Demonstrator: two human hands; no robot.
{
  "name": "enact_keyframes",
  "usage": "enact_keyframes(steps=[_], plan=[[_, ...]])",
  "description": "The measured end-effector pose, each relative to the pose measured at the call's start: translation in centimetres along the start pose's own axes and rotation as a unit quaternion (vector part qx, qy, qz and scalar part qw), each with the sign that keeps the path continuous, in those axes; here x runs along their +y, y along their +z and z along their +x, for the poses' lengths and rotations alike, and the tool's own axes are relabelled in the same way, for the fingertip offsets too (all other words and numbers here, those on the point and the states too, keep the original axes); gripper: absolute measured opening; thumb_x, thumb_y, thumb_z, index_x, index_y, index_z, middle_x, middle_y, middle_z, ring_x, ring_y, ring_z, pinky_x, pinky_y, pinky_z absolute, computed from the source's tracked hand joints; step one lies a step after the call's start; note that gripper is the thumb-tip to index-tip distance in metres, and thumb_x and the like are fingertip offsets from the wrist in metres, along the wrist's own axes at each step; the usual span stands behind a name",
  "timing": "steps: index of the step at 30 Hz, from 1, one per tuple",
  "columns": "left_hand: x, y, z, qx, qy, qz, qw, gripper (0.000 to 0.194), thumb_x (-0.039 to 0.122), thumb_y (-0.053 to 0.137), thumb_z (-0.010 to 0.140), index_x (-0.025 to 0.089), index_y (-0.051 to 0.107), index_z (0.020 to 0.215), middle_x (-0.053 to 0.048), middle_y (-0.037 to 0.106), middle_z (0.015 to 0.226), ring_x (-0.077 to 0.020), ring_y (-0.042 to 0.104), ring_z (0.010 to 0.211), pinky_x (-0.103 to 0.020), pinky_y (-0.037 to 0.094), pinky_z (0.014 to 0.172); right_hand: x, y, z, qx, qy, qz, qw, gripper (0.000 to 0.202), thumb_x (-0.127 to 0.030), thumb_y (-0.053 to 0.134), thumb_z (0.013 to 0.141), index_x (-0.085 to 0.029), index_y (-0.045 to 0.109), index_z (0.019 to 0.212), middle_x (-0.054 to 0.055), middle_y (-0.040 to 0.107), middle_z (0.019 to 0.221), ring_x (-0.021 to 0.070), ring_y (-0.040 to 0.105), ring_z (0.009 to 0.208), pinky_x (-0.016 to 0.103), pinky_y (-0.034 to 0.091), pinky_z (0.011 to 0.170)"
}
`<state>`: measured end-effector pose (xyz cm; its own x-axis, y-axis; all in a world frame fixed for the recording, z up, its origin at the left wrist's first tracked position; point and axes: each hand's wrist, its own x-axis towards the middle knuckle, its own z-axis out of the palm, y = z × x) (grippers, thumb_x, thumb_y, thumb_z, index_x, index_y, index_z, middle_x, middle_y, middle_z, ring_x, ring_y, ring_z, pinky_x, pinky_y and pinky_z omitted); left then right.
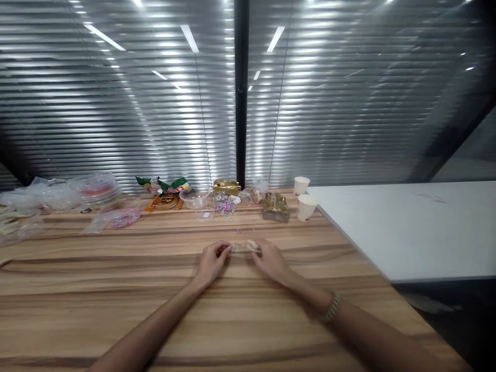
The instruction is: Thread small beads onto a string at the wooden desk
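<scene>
Over the middle of the wooden table [163, 289], my left hand [214, 262] is closed in a pinch, with a tiny whitish bit showing at its fingertips. Facing it, my right hand [269, 259] pinches a small pale piece [252, 245], too blurred to name. Something faint and see-through seems to span the short gap between the fingers; its kind cannot be told. Just beyond the hands lies a small pinkish ring [238, 230]. Farther back is a heap of pink and purple small pieces [225, 206].
Along the back stand a clear bowl [194, 199], green snack bags [174, 185], a gold block-shaped package [275, 207] and two paper cups [307, 207]. At the left are stacked clear plastic containers [98, 190]. A white table [418, 232] adjoins on the right.
</scene>
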<state>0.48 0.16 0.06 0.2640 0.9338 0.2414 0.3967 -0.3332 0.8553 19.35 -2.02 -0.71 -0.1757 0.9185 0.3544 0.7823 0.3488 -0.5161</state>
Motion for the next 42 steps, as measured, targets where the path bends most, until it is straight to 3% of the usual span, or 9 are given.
enact_keyframes(steps=[5,10,12,15,23,27,31,36,42], plan=[[-0.7,-1.4,0.5,0.002,0.049,0.154,0.987,0.021,0.028,0.049,0.078,0.014,0.065,0.076,-0.006,0.063,0.076,-0.0185,0.056,0.073,-0.026,0.042,0.067,-0.3,-0.1,-0.2,-0.056,0.019,-0.061,0.996,0.010,-0.016,0.049,0.076,-0.016,0.054,0.085,0.006,0.059,0.084,0.0185,0.053,0.079,0.023,0.034,0.068],[-0.8,-1.3,0.3,0.026,0.090,0.209,0.973,0.026,0.028,0.044,0.081,0.013,0.063,0.092,-0.008,0.056,0.080,-0.0198,0.052,0.077,-0.030,0.041,0.072,-0.4,-0.1,-0.2,-0.070,0.021,-0.060,0.996,0.007,-0.017,0.050,0.077,-0.016,0.053,0.083,0.005,0.059,0.084,0.0178,0.054,0.080,0.022,0.033,0.066],[-0.3,-0.9,-0.1,0.031,0.109,0.180,0.977,0.028,0.029,0.043,0.082,0.014,0.061,0.098,-0.008,0.055,0.083,-0.0199,0.051,0.081,-0.031,0.042,0.074,-0.3,0.0,-0.2,-0.059,0.012,-0.017,0.998,0.006,-0.016,0.050,0.077,-0.016,0.053,0.083,0.004,0.059,0.082,0.0168,0.053,0.076,0.021,0.034,0.064],[0.9,-0.2,-0.9,-0.017,0.120,0.090,0.989,0.027,0.033,0.047,0.081,0.018,0.060,0.100,-0.007,0.056,0.089,-0.0184,0.052,0.082,-0.028,0.043,0.073,-0.3,0.3,-0.2,-0.027,-0.027,0.079,0.996,0.004,-0.016,0.048,0.080,-0.016,0.052,0.081,0.003,0.058,0.077,0.0159,0.052,0.071,0.021,0.035,0.061],[1.7,1.0,-1.3,-0.026,0.048,-0.029,0.998,0.024,0.037,0.054,0.076,0.015,0.064,0.075,-0.005,0.062,0.073,-0.0157,0.052,0.066,-0.022,0.038,0.059,-0.9,0.0,-0.3,-0.003,-0.085,0.150,0.985,0.013,-0.025,0.050,0.082,-0.016,0.050,0.072,0.001,0.054,0.069,0.0148,0.048,0.064,0.021,0.033,0.056],[1.9,1.0,-1.3,-0.040,0.062,-0.072,0.995,0.024,0.037,0.053,0.077,0.014,0.062,0.076,-0.006,0.060,0.079,-0.0162,0.053,0.073,-0.023,0.040,0.065,-1.2,0.2,-0.1,0.004,-0.077,0.185,0.980,0.011,-0.024,0.048,0.082,-0.016,0.050,0.074,0.000,0.054,0.069,0.0142,0.048,0.065,0.021,0.034,0.058],[3.2,0.8,-1.7,-0.104,0.088,-0.133,0.982,0.022,0.035,0.053,0.078,0.014,0.059,0.074,-0.007,0.057,0.086,-0.0175,0.051,0.085,-0.025,0.039,0.076,-1.0,0.5,0.2,0.026,-0.057,0.221,0.973,0.009,-0.019,0.045,0.079,-0.016,0.047,0.070,-0.001,0.051,0.066,0.0127,0.046,0.061,0.020,0.033,0.056],[3.4,0.7,-1.8,-0.201,-0.038,-0.241,0.949,0.023,0.035,0.055,0.077,0.013,0.060,0.074,-0.001,0.056,0.066,-0.0104,0.048,0.058,-0.019,0.036,0.055,-0.4,0.7,0.5,0.078,0.005,0.242,0.967,0.016,-0.024,0.045,0.077,-0.017,0.043,0.063,-0.002,0.046,0.057,0.0118,0.041,0.053,0.019,0.030,0.048],[2.0,1.1,-1.2,-0.143,-0.131,-0.270,0.943,0.039,0.040,0.061,0.068,0.014,0.065,0.098,0.001,0.053,0.051,-0.0042,0.034,0.037,-0.016,0.022,0.039,-0.7,0.6,0.4,0.049,-0.031,0.252,0.966,0.016,-0.027,0.047,0.081,-0.016,0.046,0.070,-0.001,0.051,0.064,0.0127,0.045,0.059,0.020,0.035,0.053]])
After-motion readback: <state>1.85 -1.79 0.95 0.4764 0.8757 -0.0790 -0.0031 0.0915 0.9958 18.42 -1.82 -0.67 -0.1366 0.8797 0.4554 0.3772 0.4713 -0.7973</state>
